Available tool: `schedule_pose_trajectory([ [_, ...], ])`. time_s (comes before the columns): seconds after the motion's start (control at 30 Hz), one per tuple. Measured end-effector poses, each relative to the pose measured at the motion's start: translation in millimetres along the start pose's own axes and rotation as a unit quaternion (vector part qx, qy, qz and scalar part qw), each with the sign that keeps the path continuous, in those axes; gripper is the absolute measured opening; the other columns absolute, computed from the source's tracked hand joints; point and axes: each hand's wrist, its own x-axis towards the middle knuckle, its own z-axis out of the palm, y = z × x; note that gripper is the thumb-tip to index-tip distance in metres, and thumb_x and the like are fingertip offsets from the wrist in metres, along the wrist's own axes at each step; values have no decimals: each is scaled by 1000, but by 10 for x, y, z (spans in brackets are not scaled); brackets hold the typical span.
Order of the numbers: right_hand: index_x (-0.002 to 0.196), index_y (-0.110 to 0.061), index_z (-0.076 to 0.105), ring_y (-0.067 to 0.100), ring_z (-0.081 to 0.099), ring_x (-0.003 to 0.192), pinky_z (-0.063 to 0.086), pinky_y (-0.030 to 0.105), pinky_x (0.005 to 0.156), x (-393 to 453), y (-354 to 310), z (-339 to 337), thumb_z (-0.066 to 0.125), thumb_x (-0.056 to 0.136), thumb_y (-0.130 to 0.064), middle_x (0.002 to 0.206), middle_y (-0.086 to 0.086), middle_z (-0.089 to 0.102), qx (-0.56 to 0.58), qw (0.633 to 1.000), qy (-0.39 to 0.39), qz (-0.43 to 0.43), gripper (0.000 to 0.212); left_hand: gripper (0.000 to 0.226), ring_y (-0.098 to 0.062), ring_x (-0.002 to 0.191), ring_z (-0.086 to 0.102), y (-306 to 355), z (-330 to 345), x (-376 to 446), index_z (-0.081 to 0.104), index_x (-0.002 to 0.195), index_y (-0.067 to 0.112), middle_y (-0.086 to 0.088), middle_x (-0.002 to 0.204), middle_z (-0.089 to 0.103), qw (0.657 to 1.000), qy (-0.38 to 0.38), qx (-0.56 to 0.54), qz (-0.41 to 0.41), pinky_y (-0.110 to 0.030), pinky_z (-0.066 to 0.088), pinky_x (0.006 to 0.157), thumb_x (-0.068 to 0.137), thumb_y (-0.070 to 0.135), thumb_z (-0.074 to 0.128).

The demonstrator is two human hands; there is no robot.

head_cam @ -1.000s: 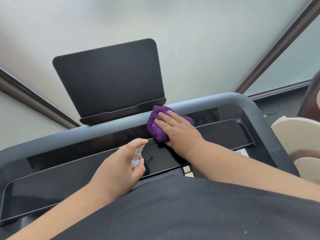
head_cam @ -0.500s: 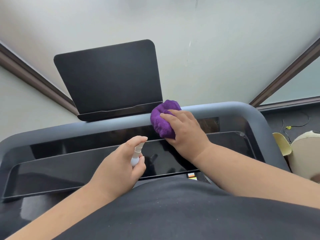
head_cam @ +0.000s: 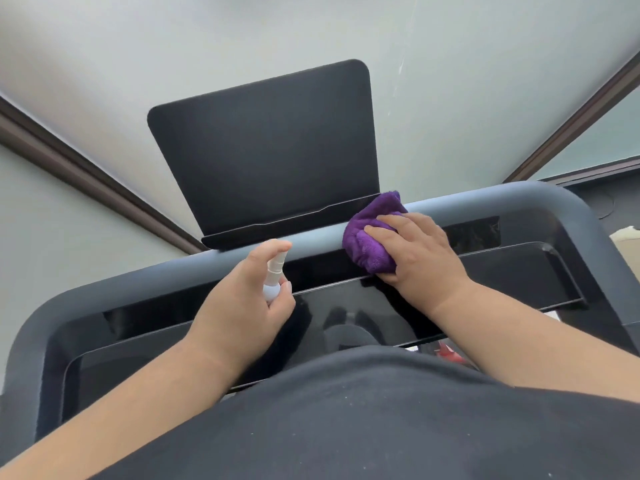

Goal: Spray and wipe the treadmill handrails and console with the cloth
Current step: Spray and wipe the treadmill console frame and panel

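Note:
A purple cloth (head_cam: pixel 367 237) lies bunched on the grey front handrail (head_cam: pixel 485 202) of the treadmill, just right of the black tablet holder (head_cam: pixel 270 154). My right hand (head_cam: pixel 420 252) presses flat on the cloth, fingers pointing left. My left hand (head_cam: pixel 242 303) holds a small white spray bottle (head_cam: pixel 273 277) upright over the glossy black console (head_cam: pixel 519 271), index finger on top of the nozzle. The nozzle points toward the rail below the holder's ledge.
The grey rail curves down on both sides, at the left (head_cam: pixel 31 334) and at the right (head_cam: pixel 609 258). A pale wall with brown trim (head_cam: pixel 86 174) stands behind. My dark shirt (head_cam: pixel 346 427) fills the bottom of the view.
My right hand has slid the cloth from the console's upper edge up onto the grey rail beside the holder. The left hand with the bottle has risen toward the rail. The view has tilted upward.

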Motion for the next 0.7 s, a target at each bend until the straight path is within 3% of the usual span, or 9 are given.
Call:
schedule_pose_trajectory([
  [0.13,127,-22,65,34,53,113,43,47,101,-50,151,-82,81,71,-33,126,3,64,15,992,30,122,59,55,-1,72,53,-109,-59,79,29,127,50,21,89,53,996,-66,-17,56,-17,37,68,86,26,55],
  [0.23,124,-23,68,34,59,107,44,44,98,-91,215,-188,75,74,-33,119,3,68,22,976,61,208,51,55,-1,74,55,-132,-122,130,26,126,53,23,88,54,991,-96,-11,94,-15,38,68,87,28,55],
  [0.4,94,-25,71,32,59,88,44,35,80,-73,-3,-385,72,80,-29,93,2,69,26,939,57,337,15,53,-3,80,55,1,-130,243,23,124,57,22,93,55,979,-130,-15,155,-20,45,73,90,29,53],
  [0.5,100,-25,72,30,60,99,47,36,90,-250,-185,-409,74,80,-33,101,3,70,95,912,59,394,21,51,-2,85,56,119,-77,260,26,123,57,24,98,56,971,-149,-22,185,-19,43,75,91,30,54],
  [0.7,115,-34,68,17,54,107,40,27,96,-686,-427,-490,76,79,-35,114,-8,64,144,905,55,398,38,54,-8,86,58,366,88,291,20,123,60,22,102,58,964,-175,-11,202,-26,48,77,90,33,54],
])
